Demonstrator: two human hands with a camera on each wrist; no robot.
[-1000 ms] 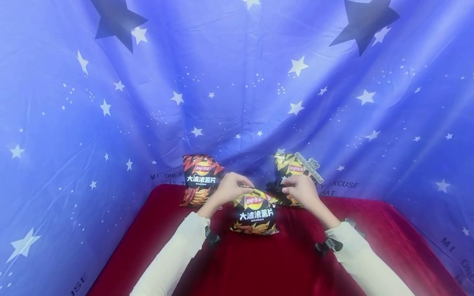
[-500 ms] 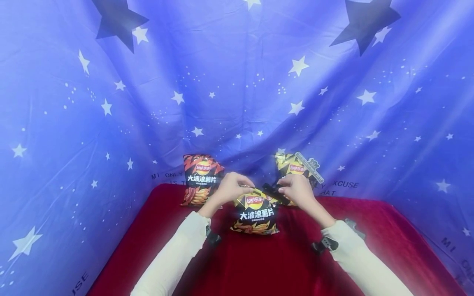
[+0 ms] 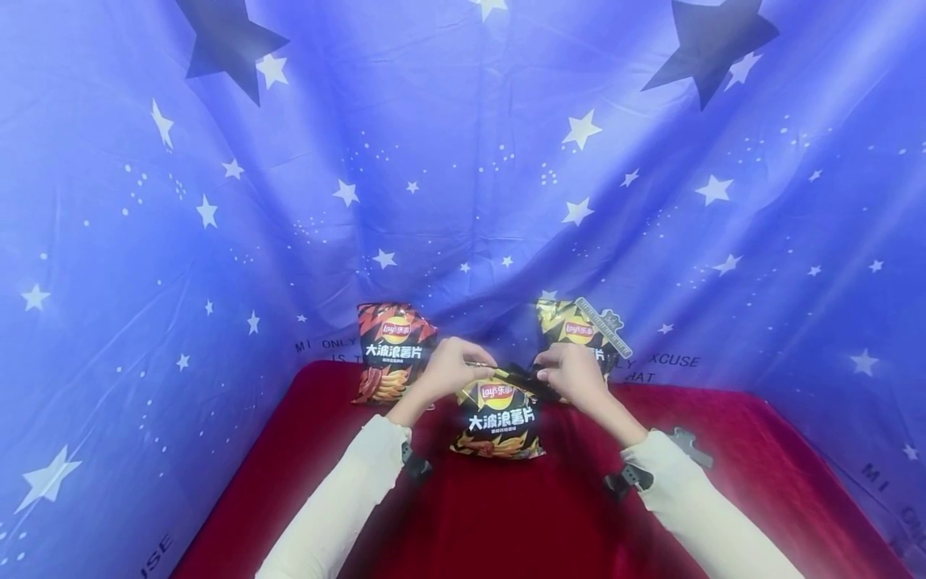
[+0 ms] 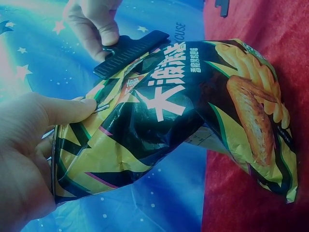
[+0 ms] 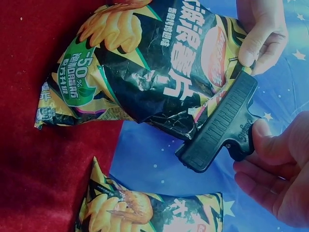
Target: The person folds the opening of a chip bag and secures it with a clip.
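Observation:
A yellow-and-black bag of potato chips [image 3: 499, 422] stands in the middle of the red-covered table. My left hand [image 3: 450, 371] pinches its folded top edge between thumb and fingers at the left corner. With thumb and fingers, my right hand [image 3: 575, 374] grips the handles of a black bag clip [image 5: 217, 125]. In the right wrist view the clip's long jaws lie along the bag's top edge, on the side away from my left hand. The left wrist view shows the chip bag [image 4: 164, 111] leaning, its top drawn up toward both hands.
A red chip bag [image 3: 391, 378] stands behind on the left. Behind on the right is another yellow-and-black chip bag [image 3: 560, 318] with a pale clip [image 3: 604, 326] on its top corner. A grey clip-shaped thing [image 3: 693, 447] lies beside the right sleeve. Blue star-printed cloth [image 3: 463, 161] surrounds the table.
My right hand has moved left with the black bag clip, from in front of the back right bag onto the middle bag's top edge. My left hand keeps its pinch in place.

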